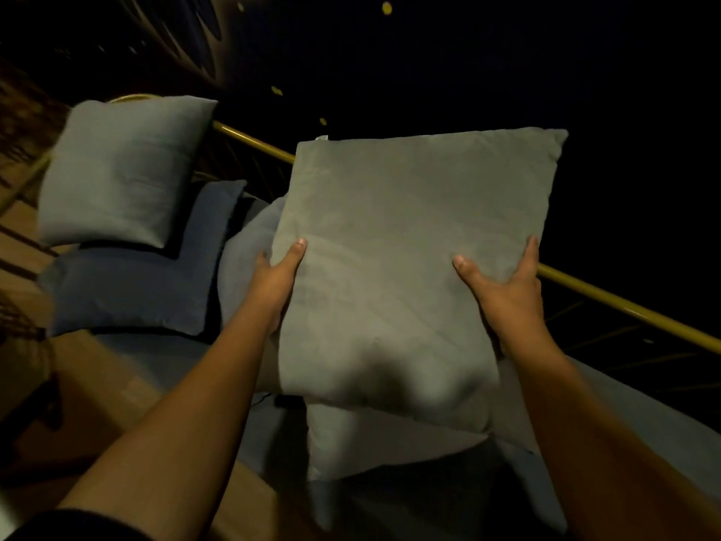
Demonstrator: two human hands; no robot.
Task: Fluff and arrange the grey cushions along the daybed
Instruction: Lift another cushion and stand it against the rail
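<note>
A large square grey cushion (405, 244) is held up in front of me, above the daybed mattress (632, 419). My left hand (279, 279) grips its left edge, thumb on the front face. Its right edge is in my right hand (507, 290), thumb also in front. A light grey cushion (125, 165) stands upright at the far left end against the rail. A darker blue-grey cushion (140, 275) lies below it. Another pale cushion (249, 251) is partly hidden behind the held one, and one more (339, 443) lies under it.
A yellow metal rail (624, 310) runs along the daybed's back, from upper left to right. Beyond it everything is dark. A wooden floor or frame (117, 384) shows at the left. The scene is dim.
</note>
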